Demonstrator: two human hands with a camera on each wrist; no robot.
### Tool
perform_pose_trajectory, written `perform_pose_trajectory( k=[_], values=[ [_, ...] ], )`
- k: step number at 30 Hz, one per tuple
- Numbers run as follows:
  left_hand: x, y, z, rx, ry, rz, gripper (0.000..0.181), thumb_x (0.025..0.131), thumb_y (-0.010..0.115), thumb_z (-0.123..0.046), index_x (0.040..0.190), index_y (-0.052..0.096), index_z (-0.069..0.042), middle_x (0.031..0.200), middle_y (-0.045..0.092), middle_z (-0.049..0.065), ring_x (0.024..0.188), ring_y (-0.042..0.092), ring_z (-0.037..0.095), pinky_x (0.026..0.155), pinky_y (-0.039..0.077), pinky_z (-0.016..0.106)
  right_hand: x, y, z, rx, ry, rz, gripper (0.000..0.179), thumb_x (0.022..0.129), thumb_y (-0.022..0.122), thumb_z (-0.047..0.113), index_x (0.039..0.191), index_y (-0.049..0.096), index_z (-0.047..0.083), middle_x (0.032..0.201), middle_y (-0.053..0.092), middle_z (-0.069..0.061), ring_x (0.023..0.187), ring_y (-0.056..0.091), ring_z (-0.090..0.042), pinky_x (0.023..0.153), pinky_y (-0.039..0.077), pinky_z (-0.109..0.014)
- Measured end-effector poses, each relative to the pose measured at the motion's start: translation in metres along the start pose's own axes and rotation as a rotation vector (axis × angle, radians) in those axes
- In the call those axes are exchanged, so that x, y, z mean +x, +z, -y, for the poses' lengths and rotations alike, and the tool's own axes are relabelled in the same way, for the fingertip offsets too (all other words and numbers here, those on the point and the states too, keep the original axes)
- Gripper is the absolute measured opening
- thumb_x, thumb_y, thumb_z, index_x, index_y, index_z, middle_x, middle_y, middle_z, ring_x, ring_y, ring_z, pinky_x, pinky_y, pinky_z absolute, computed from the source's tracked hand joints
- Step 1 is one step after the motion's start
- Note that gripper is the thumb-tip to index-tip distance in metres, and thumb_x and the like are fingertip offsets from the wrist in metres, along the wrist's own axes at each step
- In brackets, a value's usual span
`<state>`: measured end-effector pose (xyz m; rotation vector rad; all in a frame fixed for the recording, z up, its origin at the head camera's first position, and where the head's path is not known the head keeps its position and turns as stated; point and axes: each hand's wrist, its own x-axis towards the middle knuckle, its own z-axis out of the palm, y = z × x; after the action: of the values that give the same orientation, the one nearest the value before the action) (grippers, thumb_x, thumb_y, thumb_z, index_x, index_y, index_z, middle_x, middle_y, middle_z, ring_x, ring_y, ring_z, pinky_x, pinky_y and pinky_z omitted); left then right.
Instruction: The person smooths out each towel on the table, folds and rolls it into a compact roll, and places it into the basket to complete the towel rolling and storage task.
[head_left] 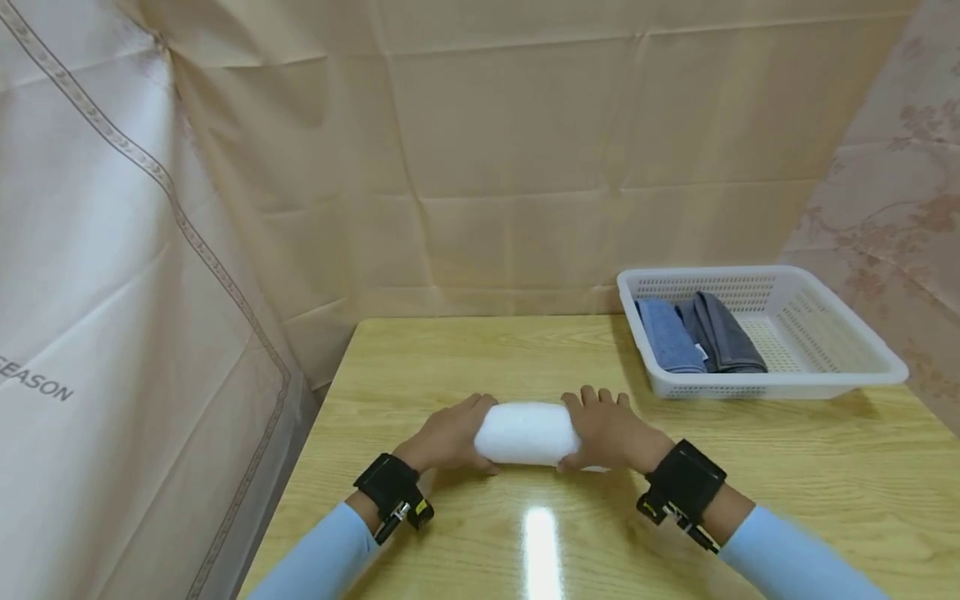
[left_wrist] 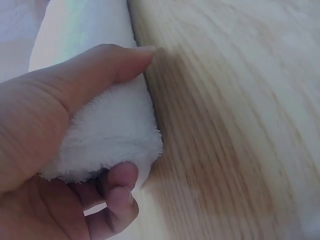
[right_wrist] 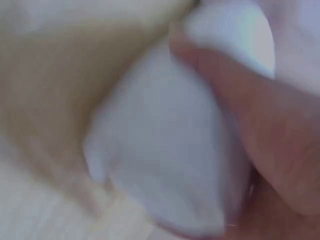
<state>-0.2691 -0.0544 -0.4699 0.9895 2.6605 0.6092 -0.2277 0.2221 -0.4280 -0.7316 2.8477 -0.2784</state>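
A white, fluffy towel (head_left: 527, 433), rolled into a short cylinder, lies crosswise on the wooden table between my hands. My left hand (head_left: 450, 435) grips its left end. In the left wrist view the thumb lies over the towel (left_wrist: 112, 125) and the other fingers curl at its end. The roll's right end is in my right hand (head_left: 606, 432), thumb on the near side and fingers over the far side. The right wrist view is blurred, but the thumb shows across the towel (right_wrist: 165, 130). A small white edge pokes out below the right hand.
At the back right of the table (head_left: 420, 358) stands a white plastic basket (head_left: 847, 385). Inside it lie a folded blue towel (head_left: 670, 337) and a folded dark grey towel (head_left: 723, 333). Beige cloth (head_left: 510, 167) hangs behind the table, pale fabric at the left.
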Motion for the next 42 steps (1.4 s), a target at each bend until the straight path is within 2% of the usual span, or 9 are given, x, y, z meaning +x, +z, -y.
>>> perform_pose_trajectory(
  k=[5,8,12,15,21,26,31,37,42],
  values=[
    [0.005,0.0,-0.004,-0.006,-0.024,0.012,0.08,0.071,0.095,-0.042,0.133,0.052,-0.013,0.116,0.058,-0.002,0.095,0.06,0.015,0.077,0.054,0.034,0.001,0.028,0.013,-0.255,-0.103,-0.286,0.108,0.063,0.094,0.058,0.146,0.046,0.006,0.119,0.054,-0.023,0.106,0.055,-0.045,0.091,0.045,-0.063],
    [0.005,0.0,-0.013,0.19,-0.016,-0.045,0.087,0.072,0.091,-0.053,0.135,0.052,-0.008,0.121,0.06,0.005,0.099,0.06,0.023,0.081,0.054,0.04,0.007,0.036,0.007,-0.269,-0.133,-0.362,0.103,0.062,0.095,0.057,0.14,0.051,0.008,0.113,0.059,-0.018,0.1,0.059,-0.039,0.084,0.049,-0.057],
    [0.004,0.005,-0.023,0.54,0.064,-0.168,0.102,0.071,0.085,-0.068,0.142,0.048,-0.005,0.131,0.059,0.011,0.108,0.057,0.033,0.089,0.051,0.047,0.018,0.033,-0.002,-0.214,-0.16,-0.317,0.087,0.068,0.094,0.046,0.135,0.055,0.007,0.107,0.062,-0.015,0.096,0.062,-0.036,0.077,0.051,-0.053],
    [0.007,0.01,-0.025,0.633,0.142,-0.219,0.101,0.075,0.085,-0.064,0.146,0.045,-0.004,0.132,0.059,0.011,0.111,0.058,0.03,0.09,0.051,0.044,0.025,0.026,-0.007,-0.117,-0.164,-0.215,0.082,0.07,0.092,0.043,0.133,0.054,0.006,0.105,0.063,-0.014,0.094,0.063,-0.035,0.073,0.052,-0.052],
    [0.018,0.012,-0.021,0.508,0.12,-0.201,0.09,0.073,0.089,-0.048,0.141,0.047,-0.006,0.119,0.063,0.01,0.103,0.061,0.026,0.088,0.054,0.041,0.035,0.019,-0.018,0.053,-0.166,-0.078,0.078,0.072,0.09,0.04,0.133,0.053,0.009,0.105,0.063,-0.007,0.092,0.06,-0.026,0.071,0.049,-0.045],
    [0.023,0.007,-0.02,0.435,0.105,-0.156,0.089,0.069,0.092,-0.044,0.138,0.049,-0.008,0.113,0.064,0.01,0.096,0.063,0.027,0.081,0.056,0.04,0.031,0.025,-0.023,0.026,-0.201,-0.168,0.094,0.066,0.094,0.051,0.138,0.05,0.008,0.116,0.055,-0.011,0.098,0.055,-0.027,0.075,0.05,-0.046],
    [0.024,0.0,-0.02,0.377,0.081,-0.096,0.091,0.065,0.096,-0.038,0.136,0.047,-0.009,0.113,0.064,0.01,0.096,0.064,0.027,0.081,0.057,0.04,0.026,0.031,-0.027,-0.068,-0.207,-0.3,0.09,0.064,0.095,0.046,0.138,0.057,0.012,0.119,0.059,-0.01,0.103,0.056,-0.031,0.081,0.05,-0.05],
    [0.026,-0.005,-0.015,0.254,0.077,0.001,0.09,0.063,0.096,-0.035,0.135,0.047,-0.009,0.11,0.063,0.008,0.093,0.063,0.021,0.078,0.056,0.036,0.022,0.034,-0.024,-0.086,-0.16,-0.241,0.091,0.067,0.092,0.038,0.143,0.054,0.009,0.121,0.066,-0.011,0.109,0.061,-0.034,0.087,0.049,-0.056],
    [0.027,-0.009,-0.007,0.135,0.087,0.037,0.087,0.065,0.093,-0.028,0.136,0.046,-0.009,0.11,0.061,0.004,0.091,0.06,0.016,0.077,0.053,0.032,0.027,0.031,-0.024,-0.068,-0.145,-0.24,0.088,0.064,0.095,0.041,0.133,0.052,0.008,0.1,0.068,-0.009,0.085,0.067,-0.026,0.072,0.054,-0.045]
  ],
)
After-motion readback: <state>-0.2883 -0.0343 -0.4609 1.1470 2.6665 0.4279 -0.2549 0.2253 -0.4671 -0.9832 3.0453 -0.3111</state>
